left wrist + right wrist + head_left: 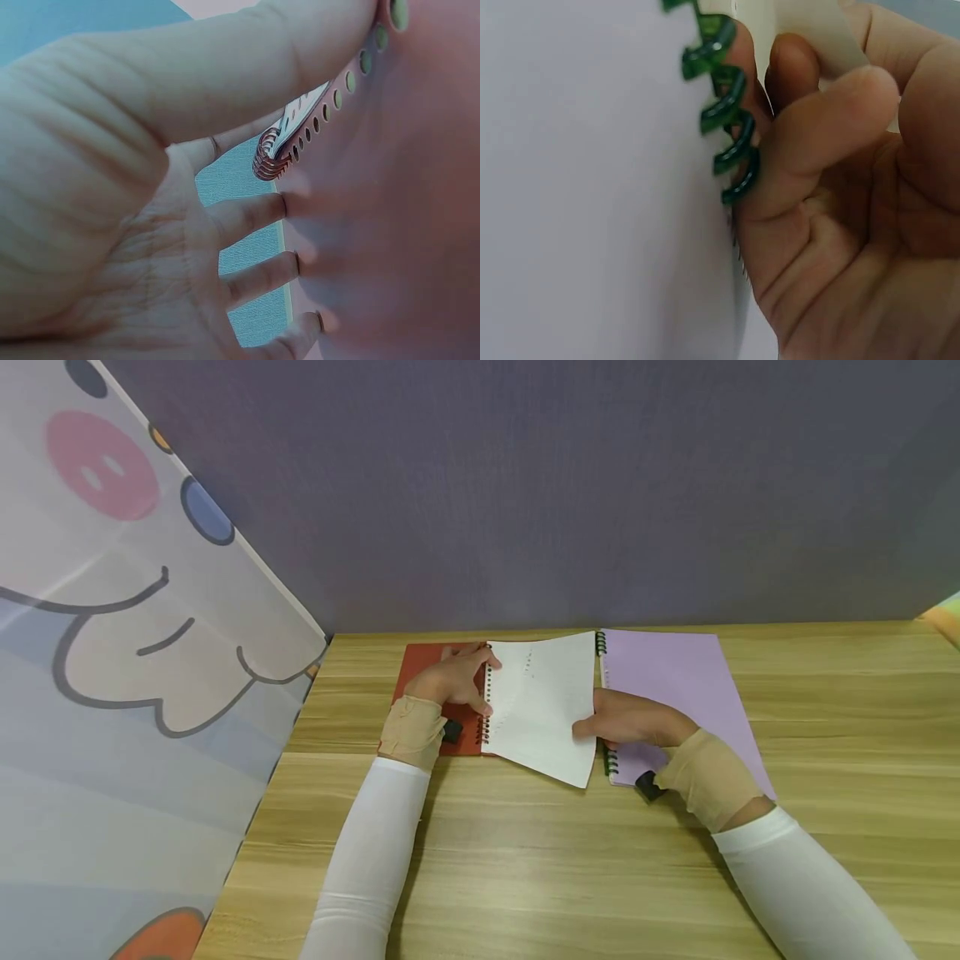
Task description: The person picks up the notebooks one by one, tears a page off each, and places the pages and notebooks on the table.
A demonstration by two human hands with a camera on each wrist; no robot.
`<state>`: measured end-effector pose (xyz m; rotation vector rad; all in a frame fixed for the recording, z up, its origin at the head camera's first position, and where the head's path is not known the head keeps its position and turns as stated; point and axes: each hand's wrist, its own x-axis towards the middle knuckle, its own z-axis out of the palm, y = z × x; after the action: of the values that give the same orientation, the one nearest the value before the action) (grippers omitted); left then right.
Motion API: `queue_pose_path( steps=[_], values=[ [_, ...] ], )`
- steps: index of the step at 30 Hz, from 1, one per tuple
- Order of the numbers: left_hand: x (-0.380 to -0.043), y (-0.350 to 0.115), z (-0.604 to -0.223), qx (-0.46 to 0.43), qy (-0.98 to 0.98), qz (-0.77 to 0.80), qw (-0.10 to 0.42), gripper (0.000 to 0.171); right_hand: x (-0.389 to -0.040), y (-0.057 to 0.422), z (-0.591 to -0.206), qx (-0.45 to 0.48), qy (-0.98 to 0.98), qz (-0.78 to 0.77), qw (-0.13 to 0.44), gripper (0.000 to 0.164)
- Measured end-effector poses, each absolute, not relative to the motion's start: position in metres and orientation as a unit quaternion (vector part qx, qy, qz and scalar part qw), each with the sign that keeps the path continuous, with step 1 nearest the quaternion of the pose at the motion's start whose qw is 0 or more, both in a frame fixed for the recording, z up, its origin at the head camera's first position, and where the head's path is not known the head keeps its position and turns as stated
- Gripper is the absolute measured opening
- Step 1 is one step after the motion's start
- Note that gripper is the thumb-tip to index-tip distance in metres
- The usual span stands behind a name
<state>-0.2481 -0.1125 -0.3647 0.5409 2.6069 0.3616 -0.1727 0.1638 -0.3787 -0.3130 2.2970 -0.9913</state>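
A spiral notebook with a red cover (422, 662) lies with its white page (542, 706) spread to the right. My left hand (456, 680) presses on the red side, its spread fingers and thumb beside the binding. In the left wrist view the fingertips touch a reddish punched sheet near the metal coil (268, 161). With thumb and fingers, my right hand (637, 717) pinches the white page's right edge, which is raised and slightly bent. Under that hand lies a purple notebook (667, 664) with a green coil (731, 112). The right wrist view shows the fingers close beside this coil.
Both notebooks lie on a wood-grain table (525, 877), near its back edge. A grey panel (562, 493) rises behind it, and a wall with cartoon drawings (112, 635) stands at the left. Each wrist bears a wrap and a small black device.
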Motion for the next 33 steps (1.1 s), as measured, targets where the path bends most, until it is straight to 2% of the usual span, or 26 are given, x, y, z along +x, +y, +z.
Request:
queue_pose_path(
  steps=[33],
  values=[
    [-0.2475, -0.1124, -0.3637, 0.191, 0.946, 0.128, 0.228, 0.072, -0.1737, 0.1653, -0.38, -0.122, 0.863, -0.381, 0.308, 0.03]
  ],
)
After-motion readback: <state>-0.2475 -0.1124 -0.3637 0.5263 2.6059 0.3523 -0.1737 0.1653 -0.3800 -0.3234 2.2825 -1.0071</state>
